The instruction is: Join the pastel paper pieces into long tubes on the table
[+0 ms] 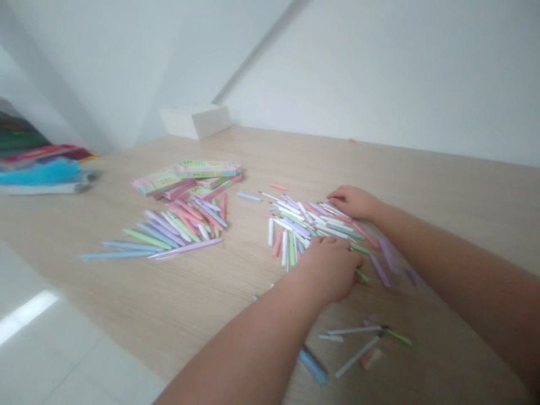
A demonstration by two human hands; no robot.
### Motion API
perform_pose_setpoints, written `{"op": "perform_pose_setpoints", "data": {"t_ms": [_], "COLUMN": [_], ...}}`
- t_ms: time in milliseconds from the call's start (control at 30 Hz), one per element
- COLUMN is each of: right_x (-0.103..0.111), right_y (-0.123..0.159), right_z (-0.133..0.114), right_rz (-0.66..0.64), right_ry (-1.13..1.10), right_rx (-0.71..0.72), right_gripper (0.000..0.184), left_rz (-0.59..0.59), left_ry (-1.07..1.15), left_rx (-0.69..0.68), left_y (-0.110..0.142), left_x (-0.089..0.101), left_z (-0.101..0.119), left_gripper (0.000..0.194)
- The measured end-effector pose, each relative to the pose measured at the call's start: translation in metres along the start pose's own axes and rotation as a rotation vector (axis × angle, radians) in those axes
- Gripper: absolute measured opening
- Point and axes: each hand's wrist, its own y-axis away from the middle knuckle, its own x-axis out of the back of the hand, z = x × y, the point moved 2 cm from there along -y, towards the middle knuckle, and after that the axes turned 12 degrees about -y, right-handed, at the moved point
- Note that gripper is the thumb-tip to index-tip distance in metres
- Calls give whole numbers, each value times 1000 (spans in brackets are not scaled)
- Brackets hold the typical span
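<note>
A loose pile of pen parts lies on the table, with white, green, purple and coral barrels and thin refills among them. Over its near edge my left hand curls downward, its fingertips hidden; a green piece shows beside its thumb. At the far right edge of the pile, my right hand has its fingers drawn together against the parts. What either hand holds, if anything, I cannot make out. Purple pieces, blurred, lie between my forearms.
Left of the pile, pastel pens fan out before a stack of pink and green boxes. Nearer me are loose refills and a blue barrel. A white box stands by the wall; blue packaging lies far left.
</note>
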Motion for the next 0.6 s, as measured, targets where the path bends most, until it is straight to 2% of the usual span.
{"op": "perform_pose_setpoints", "data": {"t_ms": [133, 233, 333, 467, 600], "right_x": [8, 11, 9, 6, 11], "right_y": [-15, -20, -24, -33, -44], "right_z": [-12, -22, -32, -44, -56], "right_rz": [-134, -188, -192, -162, -186], "right_ry": [143, 230, 292, 326, 344], "right_rx": [45, 54, 29, -27, -11], "right_gripper": [33, 29, 28, 38, 46], "left_rz": [-13, -10, -13, -34, -27], "left_ry": [8, 22, 38, 59, 68], "left_rx": [12, 13, 21, 26, 27], "left_y": [-1, -2, -3, -3, -2], "left_x": [1, 1, 1, 1, 2], "left_z": [1, 1, 2, 2, 1], "left_gripper": [24, 24, 24, 26, 28]}}
